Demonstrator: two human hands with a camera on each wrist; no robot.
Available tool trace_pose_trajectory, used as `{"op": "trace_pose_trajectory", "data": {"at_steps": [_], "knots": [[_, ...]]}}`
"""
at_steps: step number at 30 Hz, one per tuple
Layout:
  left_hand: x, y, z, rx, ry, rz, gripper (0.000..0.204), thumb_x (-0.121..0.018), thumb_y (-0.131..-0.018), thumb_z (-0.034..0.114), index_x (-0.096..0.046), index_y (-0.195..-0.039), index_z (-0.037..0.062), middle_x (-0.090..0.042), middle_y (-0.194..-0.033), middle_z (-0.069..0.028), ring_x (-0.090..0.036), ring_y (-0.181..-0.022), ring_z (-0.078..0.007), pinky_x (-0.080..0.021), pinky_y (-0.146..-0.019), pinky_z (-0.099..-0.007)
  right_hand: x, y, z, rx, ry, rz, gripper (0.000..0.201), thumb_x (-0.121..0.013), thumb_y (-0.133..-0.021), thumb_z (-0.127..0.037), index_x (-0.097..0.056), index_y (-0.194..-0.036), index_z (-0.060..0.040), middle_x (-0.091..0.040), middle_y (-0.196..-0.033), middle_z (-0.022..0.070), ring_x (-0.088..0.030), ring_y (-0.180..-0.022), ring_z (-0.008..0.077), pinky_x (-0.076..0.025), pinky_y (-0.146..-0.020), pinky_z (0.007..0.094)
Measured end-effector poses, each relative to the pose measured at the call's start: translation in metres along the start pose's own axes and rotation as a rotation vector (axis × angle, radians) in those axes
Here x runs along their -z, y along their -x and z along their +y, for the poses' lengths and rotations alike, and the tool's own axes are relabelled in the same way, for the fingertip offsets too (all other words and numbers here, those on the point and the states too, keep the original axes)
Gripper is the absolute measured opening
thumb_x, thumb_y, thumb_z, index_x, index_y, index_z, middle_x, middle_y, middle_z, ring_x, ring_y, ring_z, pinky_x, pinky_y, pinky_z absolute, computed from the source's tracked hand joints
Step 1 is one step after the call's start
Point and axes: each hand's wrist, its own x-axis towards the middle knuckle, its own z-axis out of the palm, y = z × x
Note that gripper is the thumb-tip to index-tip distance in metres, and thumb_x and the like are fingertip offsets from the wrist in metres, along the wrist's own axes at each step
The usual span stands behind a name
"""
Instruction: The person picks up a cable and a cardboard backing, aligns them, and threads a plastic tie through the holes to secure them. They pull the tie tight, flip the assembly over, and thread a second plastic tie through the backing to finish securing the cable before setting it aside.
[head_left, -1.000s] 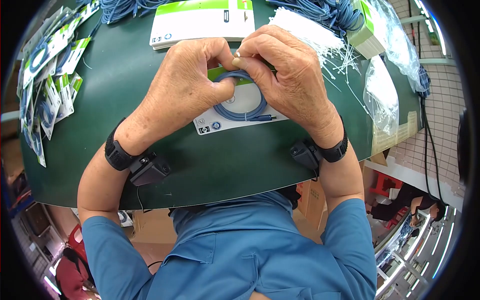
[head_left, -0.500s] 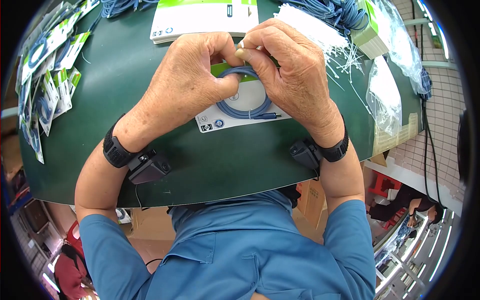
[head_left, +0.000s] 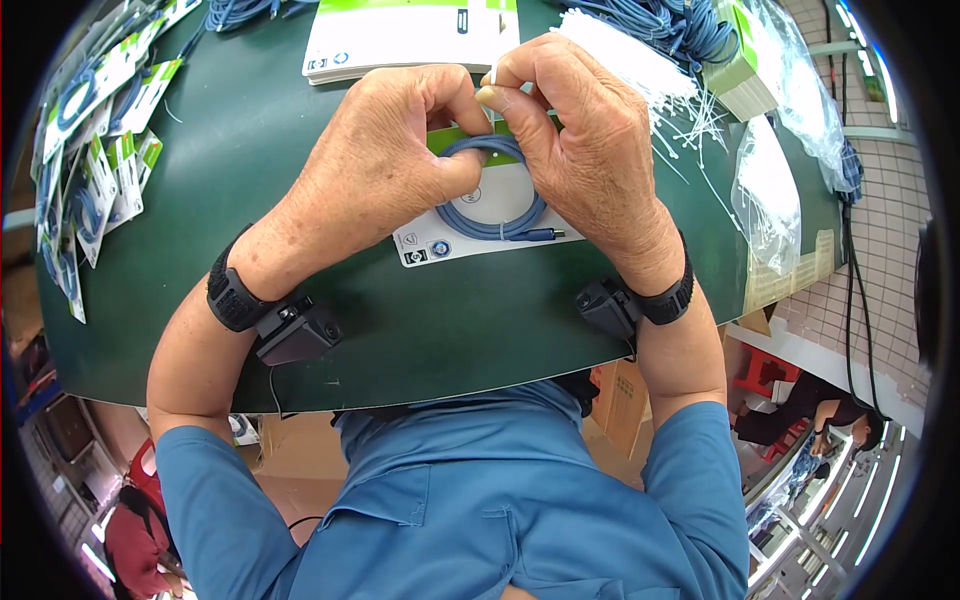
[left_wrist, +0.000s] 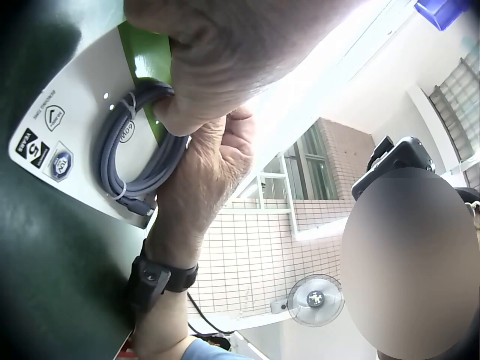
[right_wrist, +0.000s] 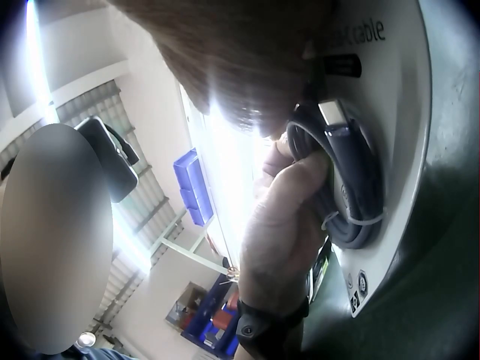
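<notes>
A blue-grey coiled cable [head_left: 503, 232] lies against a white and green packaging card [head_left: 425, 252], over the green table. My left hand [head_left: 385, 150] grips the coil at its upper left, its thumb reaching inside the ring. My right hand [head_left: 590, 135] pinches a thin white cable tie [head_left: 492, 74] between thumb and forefinger, just above the top of the coil. In the left wrist view, small ties bind the coil [left_wrist: 112, 154] at both ends. The right wrist view shows the cable's metal plug [right_wrist: 332, 113] in front of the card.
Behind my hands lies a stack of cards [head_left: 400, 42]. Loose white cable ties [head_left: 635, 65] are heaped at the back right, near bundled cables [head_left: 670, 28], a green-topped card stack [head_left: 742, 75] and a plastic bag of ties [head_left: 766, 190]. Carded cables [head_left: 120, 185] pile up at the left.
Both hands, with the card and coil, have shifted slightly right and away from the body. The right fingertips have drawn upward a little with the tie, and more of it shows.
</notes>
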Motion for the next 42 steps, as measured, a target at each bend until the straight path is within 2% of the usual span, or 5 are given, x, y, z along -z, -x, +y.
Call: {"op": "trace_pose_trajectory", "data": {"at_steps": [10, 17, 26, 33, 42], "knots": [[0.001, 0.000, 0.002, 0.023, 0.011, -0.019, 0.014, -0.069, -0.075, 0.001, -0.063, -0.087, -0.0027, -0.065, -0.081, -0.0092, -0.063, -0.080, -0.0163, -0.054, -0.078, -0.0332, 0.001, 0.001, -0.001, -0.019, 0.014, -0.006, 0.010, -0.075, -0.091, -0.008, -0.065, -0.093, -0.0076, -0.067, -0.085, 0.0065, -0.069, -0.073, 0.0274, -0.055, -0.064, 0.0367], [0.002, -0.001, -0.002, 0.013, 0.021, -0.031, 0.014, -0.069, -0.075, 0.001, -0.063, -0.086, -0.0026, -0.065, -0.080, -0.0084, -0.061, -0.076, -0.0143, -0.054, -0.075, -0.0321, 0.001, 0.003, -0.003, -0.123, -0.071, -0.012, 0.012, -0.077, -0.091, -0.003, -0.071, -0.102, -0.0033, -0.071, -0.086, 0.0061, -0.069, -0.074, 0.0161, -0.055, -0.068, 0.0279], [0.001, 0.000, -0.001, 0.014, 0.123, -0.014, 0.014, -0.069, -0.075, -0.002, -0.065, -0.088, -0.0031, -0.070, -0.085, -0.0082, -0.066, -0.081, -0.0140, -0.056, -0.077, -0.0306, 0.008, -0.005, 0.000, 0.074, -0.067, -0.019, 0.018, -0.075, -0.091, -0.003, -0.078, -0.108, -0.0086, -0.070, -0.083, 0.0081, -0.069, -0.072, 0.0236, -0.056, -0.066, 0.0330], [0.005, -0.002, 0.007, 0.058, 0.134, -0.039, 0.016, -0.069, -0.076, -0.002, -0.068, -0.092, -0.0038, -0.072, -0.088, -0.0094, -0.069, -0.085, -0.0145, -0.057, -0.081, -0.0305, 0.029, -0.002, -0.014, -0.135, -0.244, -0.230, 0.025, -0.068, -0.095, 0.004, -0.080, -0.115, -0.0051, -0.073, -0.092, 0.0061, -0.067, -0.073, 0.0113, -0.052, -0.062, 0.0241], [0.005, -0.001, 0.002, 0.012, 0.150, -0.037, 0.019, -0.067, -0.076, 0.000, -0.074, -0.093, -0.0045, -0.072, -0.084, -0.0118, -0.070, -0.083, -0.0170, -0.058, -0.081, -0.0315, 0.053, -0.008, -0.014, -0.414, -0.694, -0.486, 0.026, -0.069, -0.094, 0.005, -0.079, -0.117, -0.0023, -0.074, -0.098, 0.0078, -0.067, -0.076, 0.0089, -0.052, -0.063, 0.0212]]}}
